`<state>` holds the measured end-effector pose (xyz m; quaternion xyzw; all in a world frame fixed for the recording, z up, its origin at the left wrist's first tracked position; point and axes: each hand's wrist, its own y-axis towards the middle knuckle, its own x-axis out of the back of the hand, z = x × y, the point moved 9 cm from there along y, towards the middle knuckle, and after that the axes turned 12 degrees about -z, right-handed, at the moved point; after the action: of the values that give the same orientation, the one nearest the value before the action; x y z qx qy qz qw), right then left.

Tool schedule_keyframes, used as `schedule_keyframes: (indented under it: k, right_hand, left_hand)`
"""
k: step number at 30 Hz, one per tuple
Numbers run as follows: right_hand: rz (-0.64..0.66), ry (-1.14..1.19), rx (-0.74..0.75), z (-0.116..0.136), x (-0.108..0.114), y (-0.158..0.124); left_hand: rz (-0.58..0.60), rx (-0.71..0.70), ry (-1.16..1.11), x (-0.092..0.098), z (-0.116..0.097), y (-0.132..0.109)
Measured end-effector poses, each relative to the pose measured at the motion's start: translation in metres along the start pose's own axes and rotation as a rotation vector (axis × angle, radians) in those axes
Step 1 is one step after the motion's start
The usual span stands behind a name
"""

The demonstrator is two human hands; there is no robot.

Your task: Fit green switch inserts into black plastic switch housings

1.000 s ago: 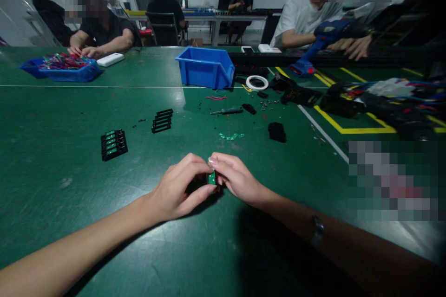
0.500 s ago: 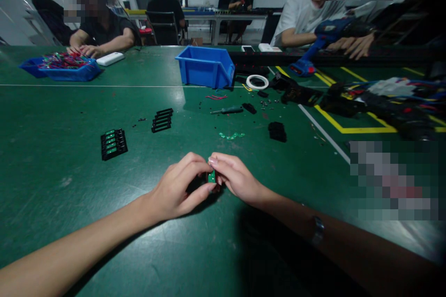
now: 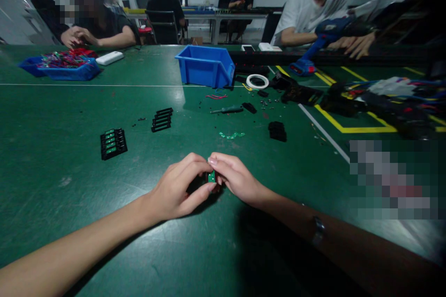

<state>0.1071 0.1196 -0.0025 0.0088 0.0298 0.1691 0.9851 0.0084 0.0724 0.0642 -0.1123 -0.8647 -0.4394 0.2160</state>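
Observation:
My left hand [image 3: 177, 190] and my right hand [image 3: 237, 178] meet low over the green table [image 3: 52, 158], both pinching a small green circuit board [image 3: 211, 177] in a black holder between their fingertips. Most of the part is hidden under my fingers. A row of black holders with green boards [image 3: 113, 143] lies to the left. An empty stack of black holders [image 3: 162, 120] sits further back.
A blue bin [image 3: 205, 66] stands at the middle back, with a screwdriver [image 3: 227, 111], a tape roll [image 3: 257, 81], green board scraps [image 3: 231, 136] and black parts [image 3: 277, 131] in front. Another blue tray of wires [image 3: 61, 66] is far left. People sit across the table; one holds a blue power driver [image 3: 318, 44].
My hands stay put on the small board. The person at the far left has lifted their hands off the table.

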Motion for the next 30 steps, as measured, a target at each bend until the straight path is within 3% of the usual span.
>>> schedule_keyframes:
  k: [30]
  right_hand:
    - [0.008,0.004,-0.033,0.002,-0.0024,-0.0023]
  left_hand:
    - [0.004,-0.018,-0.02,-0.0004,0.0003,0.0009]
